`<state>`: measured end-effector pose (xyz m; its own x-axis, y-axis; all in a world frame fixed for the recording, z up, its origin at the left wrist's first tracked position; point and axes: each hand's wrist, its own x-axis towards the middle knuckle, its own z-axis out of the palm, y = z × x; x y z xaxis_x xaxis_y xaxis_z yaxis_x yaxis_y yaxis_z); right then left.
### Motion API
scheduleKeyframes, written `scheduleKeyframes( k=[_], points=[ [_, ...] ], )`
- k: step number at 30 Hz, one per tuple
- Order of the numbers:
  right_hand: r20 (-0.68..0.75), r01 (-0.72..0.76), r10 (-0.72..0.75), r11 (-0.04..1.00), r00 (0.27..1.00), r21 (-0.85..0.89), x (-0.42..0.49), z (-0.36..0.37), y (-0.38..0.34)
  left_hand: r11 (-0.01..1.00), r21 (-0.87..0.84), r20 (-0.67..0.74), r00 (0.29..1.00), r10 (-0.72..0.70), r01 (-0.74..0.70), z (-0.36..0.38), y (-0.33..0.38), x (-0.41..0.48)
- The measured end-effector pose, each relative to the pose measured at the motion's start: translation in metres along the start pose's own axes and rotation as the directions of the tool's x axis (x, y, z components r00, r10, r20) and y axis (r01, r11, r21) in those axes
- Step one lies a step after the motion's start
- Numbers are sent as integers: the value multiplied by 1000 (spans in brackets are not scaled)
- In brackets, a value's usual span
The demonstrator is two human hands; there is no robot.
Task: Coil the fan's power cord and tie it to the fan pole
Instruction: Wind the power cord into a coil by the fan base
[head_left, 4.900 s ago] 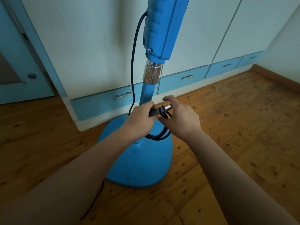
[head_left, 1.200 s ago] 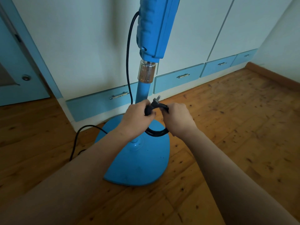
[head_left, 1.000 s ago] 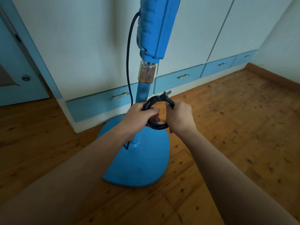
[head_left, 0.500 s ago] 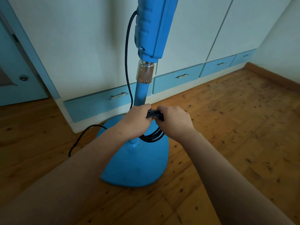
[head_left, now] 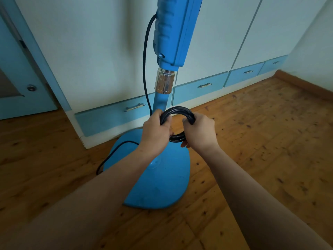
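Observation:
A blue standing fan rises in front of me on a blue pole [head_left: 161,101] with a chrome collar [head_left: 164,81] above and a wide blue base [head_left: 162,186] below. The black power cord runs down from the fan body and is wound into a round coil [head_left: 177,110] just right of the pole. My left hand [head_left: 155,130] grips the coil's left side next to the pole. My right hand [head_left: 199,131] grips its right side. A loose stretch of cord [head_left: 115,150] loops over the base's left edge to the floor.
White cabinet doors with a row of blue drawers [head_left: 198,87] stand right behind the fan. A blue door [head_left: 19,82] is at the far left. The floor is brown wood planks [head_left: 261,141], with a skirting board at the right wall.
The coil was pressed flat under both hands half a second ago; now it is lifted and held as a round ring. The loose cord on the left floor is shorter.

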<state>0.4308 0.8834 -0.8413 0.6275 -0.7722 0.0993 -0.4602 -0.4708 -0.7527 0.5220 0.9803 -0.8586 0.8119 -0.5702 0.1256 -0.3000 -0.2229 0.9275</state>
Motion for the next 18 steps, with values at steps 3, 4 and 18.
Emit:
scheduleKeyframes(
  k=[3, 4, 18],
  points=[
    [57, -41, 42, 999, 997, -4, -1, -1, -2, 989, 102, -46, 992, 117, -112, -5, 1, 4],
    [60, -31, 34, 998, 998, -45, -1, -3, -3, 976, 162, -33, 988, 153, -146, -8, 0, 5],
    [100, 136, -108, 932, 989, -336, 3, -3, 0, 960, 191, 47, 979, 198, -204, -21, 4, 4]
  ],
)
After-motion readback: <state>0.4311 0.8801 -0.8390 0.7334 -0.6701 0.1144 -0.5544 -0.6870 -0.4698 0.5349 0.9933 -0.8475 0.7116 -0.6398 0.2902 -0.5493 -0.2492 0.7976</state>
